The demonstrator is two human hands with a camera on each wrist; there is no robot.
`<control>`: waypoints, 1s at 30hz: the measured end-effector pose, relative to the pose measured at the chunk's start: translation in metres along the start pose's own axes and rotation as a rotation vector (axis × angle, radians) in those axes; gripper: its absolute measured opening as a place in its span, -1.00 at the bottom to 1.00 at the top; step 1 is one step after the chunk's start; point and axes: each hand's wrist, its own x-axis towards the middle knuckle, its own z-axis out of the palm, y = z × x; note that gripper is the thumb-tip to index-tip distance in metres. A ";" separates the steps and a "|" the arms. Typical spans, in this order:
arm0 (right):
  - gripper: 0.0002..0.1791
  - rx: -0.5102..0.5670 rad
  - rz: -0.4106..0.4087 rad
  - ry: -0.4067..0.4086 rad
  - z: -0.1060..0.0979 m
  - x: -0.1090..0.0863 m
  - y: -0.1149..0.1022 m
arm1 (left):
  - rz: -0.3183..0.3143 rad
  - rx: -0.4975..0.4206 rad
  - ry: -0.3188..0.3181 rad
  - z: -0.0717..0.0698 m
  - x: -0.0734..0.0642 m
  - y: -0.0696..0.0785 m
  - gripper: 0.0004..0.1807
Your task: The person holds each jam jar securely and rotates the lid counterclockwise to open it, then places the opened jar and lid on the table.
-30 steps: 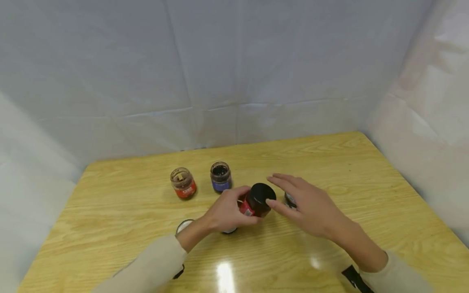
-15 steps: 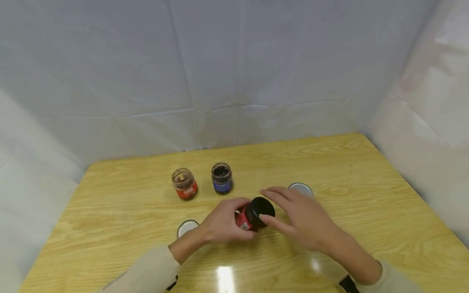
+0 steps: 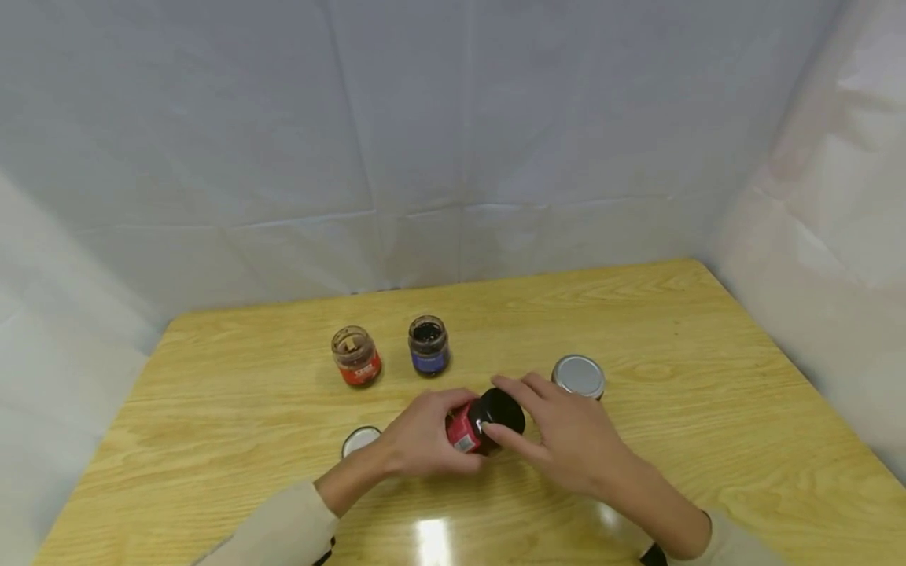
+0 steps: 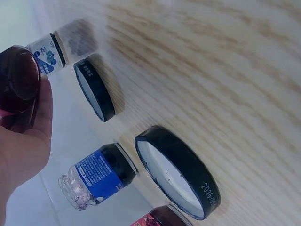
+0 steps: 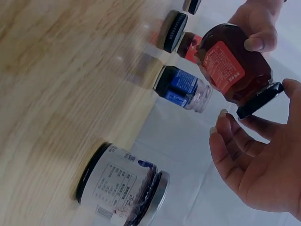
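Observation:
My left hand [image 3: 427,436] grips a jar [image 5: 230,61] of dark red contents with a red label, tilted so its top points to the right. A black lid [image 3: 504,409] sits on this jar. Thumb and fingers of my right hand [image 3: 566,436] pinch the lid at its edge, while the other fingers curl loosely, as the right wrist view shows. In the left wrist view, two black-rimmed lids, one smaller [image 4: 96,89] and one nearer [image 4: 178,172], lie on the table with their white insides showing. My left hand hides one of them in the head view.
Behind my hands stand two lidless jars, one with a red label [image 3: 357,358] and one with a blue label [image 3: 428,346]. A white-labelled jar [image 5: 120,188] with a silver lid [image 3: 579,376] stands just beyond my right hand. White sheeting [image 3: 460,141] encloses the table.
My left hand has brought the jar lower and slightly left, tilting it further. My right hand has followed it and closed in around the lid, uncovering the silver-lidded jar.

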 end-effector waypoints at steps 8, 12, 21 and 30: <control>-0.47 0.023 0.052 0.094 0.010 0.002 -0.007 | 0.045 -0.027 -0.036 0.004 -0.002 0.001 -0.56; -0.55 0.063 0.038 0.103 0.012 0.000 -0.007 | 0.074 -0.048 -0.068 0.004 -0.003 0.003 -0.57; -0.63 0.182 -0.060 0.216 0.020 -0.002 -0.007 | 0.113 -0.166 -0.141 0.001 -0.005 0.004 -0.61; -0.63 0.203 -0.229 0.300 0.021 0.000 0.000 | 0.119 -0.229 -0.154 0.002 -0.007 0.006 -0.62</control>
